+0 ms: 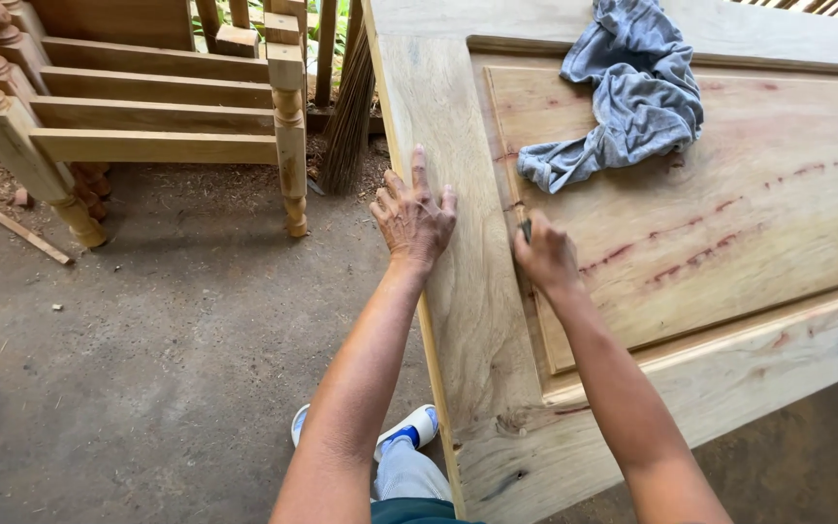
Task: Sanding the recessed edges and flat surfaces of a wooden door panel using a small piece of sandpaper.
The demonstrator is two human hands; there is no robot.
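While the wooden door (632,320) lies flat in front of me, left hand (416,215) rests on its near stile, palm down, fingers spread, gripping nothing. Right hand (545,257) is clenched around a small dark piece (526,229), mostly hidden, pressed at the groove beside the raised panel (729,204). Grey rag (623,97) lies crumpled on the panel, well apart from both hands. Turned-leg wooden frame (147,126) stands on the concrete floor (147,369).

You've got soft, even daylight here, brightest at the far edge where green shows through the slats. Shadows are faint, just a soft one under the grey cloth (623,92) and beside the wooden frame (147,116). No glare, sharp all over, slight wide-angle stretch at the corners.
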